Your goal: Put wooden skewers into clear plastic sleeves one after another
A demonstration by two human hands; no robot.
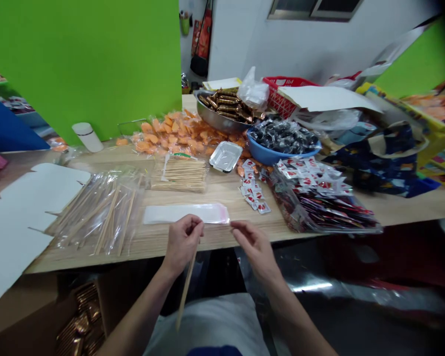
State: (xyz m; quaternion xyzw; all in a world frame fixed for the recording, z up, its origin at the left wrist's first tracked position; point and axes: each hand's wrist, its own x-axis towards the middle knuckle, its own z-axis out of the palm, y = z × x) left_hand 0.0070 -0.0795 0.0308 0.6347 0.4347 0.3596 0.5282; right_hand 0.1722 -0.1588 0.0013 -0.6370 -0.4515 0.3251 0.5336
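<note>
My left hand [184, 242] is closed around the upper end of a pair of thin wooden sticks [186, 291], which slant down over my lap. My right hand [254, 246] has its fingers loosely curved and apart; the fingertips hover by the right end of a stack of clear plastic sleeves [183, 214], and I cannot tell whether they touch it. The sleeves lie flat near the table's front edge, just beyond both hands. To the left, clear bags with wooden sticks [106, 212] are piled up. Behind the sleeves lies a pack of thin bamboo skewers [180, 173].
A foil tray [226, 156], orange wrapped pieces [174, 133], a metal bowl of brown-wrapped bars [226, 106] and a blue basin of black packets [282, 138] stand farther back. At right is a clear box of sachets [326, 198]. White card [33, 207] overhangs the left edge.
</note>
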